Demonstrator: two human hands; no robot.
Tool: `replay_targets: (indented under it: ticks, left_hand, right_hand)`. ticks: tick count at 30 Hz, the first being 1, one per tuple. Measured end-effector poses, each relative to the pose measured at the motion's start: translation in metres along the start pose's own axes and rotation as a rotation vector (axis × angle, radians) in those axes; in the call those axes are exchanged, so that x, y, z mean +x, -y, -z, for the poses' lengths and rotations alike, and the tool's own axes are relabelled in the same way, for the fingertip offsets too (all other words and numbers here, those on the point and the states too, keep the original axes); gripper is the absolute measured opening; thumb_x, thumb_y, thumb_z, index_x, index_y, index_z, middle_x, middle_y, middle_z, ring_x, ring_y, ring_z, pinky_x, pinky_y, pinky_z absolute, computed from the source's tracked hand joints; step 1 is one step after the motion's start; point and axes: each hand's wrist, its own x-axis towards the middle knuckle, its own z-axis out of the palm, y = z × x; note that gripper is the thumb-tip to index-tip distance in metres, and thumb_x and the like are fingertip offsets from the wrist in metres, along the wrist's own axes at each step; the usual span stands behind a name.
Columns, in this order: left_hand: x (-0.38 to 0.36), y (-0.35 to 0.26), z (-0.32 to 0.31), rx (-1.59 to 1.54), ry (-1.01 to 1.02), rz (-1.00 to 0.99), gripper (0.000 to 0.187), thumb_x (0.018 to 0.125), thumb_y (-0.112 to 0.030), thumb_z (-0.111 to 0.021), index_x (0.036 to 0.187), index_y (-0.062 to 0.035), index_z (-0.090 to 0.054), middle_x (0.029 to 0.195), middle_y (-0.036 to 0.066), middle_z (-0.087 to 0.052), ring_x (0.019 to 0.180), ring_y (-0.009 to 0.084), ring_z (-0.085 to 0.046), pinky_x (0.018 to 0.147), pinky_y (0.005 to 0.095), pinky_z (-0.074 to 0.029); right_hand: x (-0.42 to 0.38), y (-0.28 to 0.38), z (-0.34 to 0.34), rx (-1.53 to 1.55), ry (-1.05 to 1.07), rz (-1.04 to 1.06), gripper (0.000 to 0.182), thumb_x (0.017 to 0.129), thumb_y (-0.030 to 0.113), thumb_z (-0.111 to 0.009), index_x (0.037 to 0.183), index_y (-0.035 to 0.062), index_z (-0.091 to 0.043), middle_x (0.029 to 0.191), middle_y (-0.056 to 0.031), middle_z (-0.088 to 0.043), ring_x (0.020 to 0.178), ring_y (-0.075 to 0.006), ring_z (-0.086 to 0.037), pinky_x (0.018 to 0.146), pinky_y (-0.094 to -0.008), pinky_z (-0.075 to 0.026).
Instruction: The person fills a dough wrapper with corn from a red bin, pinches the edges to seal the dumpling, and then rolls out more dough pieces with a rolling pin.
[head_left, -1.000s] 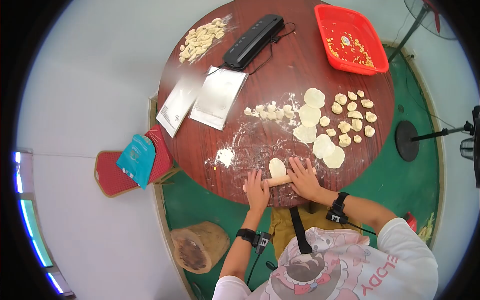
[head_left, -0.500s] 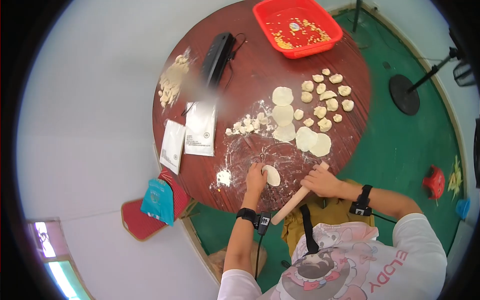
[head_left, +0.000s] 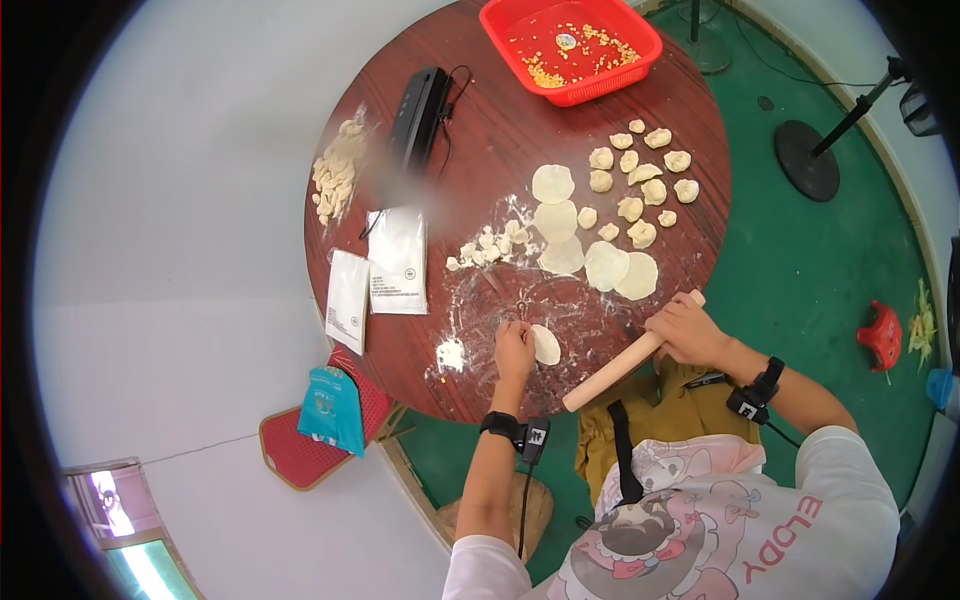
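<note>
My right hand [head_left: 688, 330] is wrapped round a wooden rolling pin [head_left: 625, 362], which slants across the front edge of the table. The fingers of my left hand [head_left: 515, 350] are closed at the left edge of a small oval dough wrapper [head_left: 546, 346] on the floured tabletop. Beyond my hands, rolled dough wrappers lie in two overlapping groups, including a pale round wrapper [head_left: 606, 266]. Small dough pieces [head_left: 487, 247] sit in flour to the left of them. Filled dumplings [head_left: 642, 234] are spread out on the right.
A red plastic basket [head_left: 572, 92] with yellow kernels stands at the far edge of the round table [head_left: 480, 130]. A black appliance [head_left: 418, 115], white packets [head_left: 398, 262] and a floury dough pile [head_left: 336, 175] are on the left. A red chair [head_left: 300, 450] holds a teal bag [head_left: 333, 412].
My right hand has shifted right with the rolling pin, away from the small wrapper. My left hand stays at the wrapper's edge. The view has shifted slightly.
</note>
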Motion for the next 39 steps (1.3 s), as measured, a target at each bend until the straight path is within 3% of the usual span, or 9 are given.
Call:
replay_targets:
  ticks: [2,21,24,26,29,31,33,35,39]
  left_hand:
    - [-0.002,0.0,-0.002,0.103,-0.118,-0.131,0.012,0.076,-0.011,-0.056,0.087,-0.0059,-0.057,0.081,0.01,-0.055,0.078,0.0291,-0.055,0.068,0.0393,-0.044]
    - [-0.029,-0.022,0.001,-0.087,-0.14,-0.233,0.01,0.081,-0.01,-0.054,0.088,-0.0029,-0.056,0.081,0.014,-0.058,0.074,0.033,-0.057,0.065,0.0375,-0.044]
    - [-0.045,-0.03,0.0,-0.337,-0.148,-0.103,0.011,0.085,-0.011,-0.053,0.09,-0.0019,-0.055,0.081,0.011,-0.062,0.072,0.0245,-0.061,0.063,0.0315,-0.046]
    - [-0.052,-0.02,-0.006,-0.764,-0.221,0.214,0.01,0.085,-0.01,-0.053,0.09,-0.0007,-0.054,0.082,0.007,-0.061,0.071,0.0125,-0.059,0.061,0.0242,-0.047]
    - [-0.056,-0.011,0.0,-0.837,-0.399,0.341,0.009,0.086,-0.009,-0.052,0.09,-0.001,-0.053,0.083,0.006,-0.06,0.073,0.0096,-0.057,0.062,0.0215,-0.046]
    - [-0.059,0.002,0.0,-0.675,-0.472,0.292,0.01,0.085,-0.008,-0.053,0.091,0.0002,-0.054,0.088,0.009,-0.062,0.074,0.0118,-0.058,0.063,0.0241,-0.047]
    - [-0.063,0.001,0.005,-0.178,-0.538,0.047,0.014,0.082,-0.008,-0.055,0.093,0.0016,-0.055,0.092,0.012,-0.063,0.078,0.0191,-0.06,0.068,0.0296,-0.048]
    - [-0.071,-0.009,0.001,-0.125,-0.505,-0.064,0.022,0.08,-0.011,-0.058,0.098,0.002,-0.056,0.1,0.016,-0.061,0.089,0.0279,-0.059,0.079,0.0354,-0.046]
    - [-0.085,-0.03,-0.015,-0.077,-0.11,-0.066,0.046,0.081,-0.021,-0.059,0.118,0.0028,-0.046,0.12,0.022,-0.048,0.114,0.0356,-0.044,0.095,0.0423,-0.033]
  right_hand:
    - [-0.002,-0.003,0.003,0.006,-0.022,-0.027,0.031,0.061,0.008,-0.063,0.09,0.0092,-0.052,0.076,-0.0028,-0.051,0.076,-0.0201,-0.05,0.077,-0.0349,-0.036]
    - [-0.015,-0.01,0.024,0.073,-0.168,-0.297,0.033,0.059,0.005,-0.063,0.09,0.0093,-0.053,0.081,-0.0045,-0.053,0.079,-0.0229,-0.051,0.081,-0.0372,-0.035]
    - [-0.017,-0.011,0.026,0.08,-0.15,-0.33,0.033,0.059,0.005,-0.064,0.09,0.0095,-0.053,0.081,-0.005,-0.053,0.079,-0.0232,-0.05,0.082,-0.0374,-0.035]
    - [-0.019,-0.011,0.026,0.081,-0.153,-0.331,0.033,0.059,0.005,-0.064,0.09,0.0094,-0.053,0.08,-0.0052,-0.053,0.079,-0.0233,-0.05,0.082,-0.0372,-0.035]
    - [-0.018,-0.011,0.029,0.081,-0.154,-0.331,0.033,0.059,0.005,-0.063,0.089,0.0095,-0.053,0.079,-0.0052,-0.053,0.079,-0.0232,-0.05,0.081,-0.0369,-0.035]
    - [-0.018,-0.011,0.03,0.081,-0.151,-0.327,0.032,0.059,0.004,-0.063,0.089,0.0095,-0.053,0.078,-0.0051,-0.053,0.079,-0.0232,-0.051,0.081,-0.0367,-0.035]
    - [-0.019,-0.011,0.03,0.059,-0.144,-0.324,0.032,0.059,0.004,-0.063,0.088,0.0096,-0.053,0.077,-0.0048,-0.053,0.079,-0.0229,-0.051,0.08,-0.0364,-0.035]
    - [-0.018,-0.012,0.031,0.06,-0.134,-0.313,0.031,0.059,0.004,-0.063,0.088,0.0096,-0.053,0.078,-0.0047,-0.053,0.079,-0.0227,-0.051,0.08,-0.0363,-0.035]
    - [-0.016,-0.011,0.034,0.059,-0.11,-0.299,0.03,0.06,0.005,-0.063,0.088,0.0097,-0.053,0.079,-0.0046,-0.054,0.079,-0.0226,-0.051,0.079,-0.0366,-0.036]
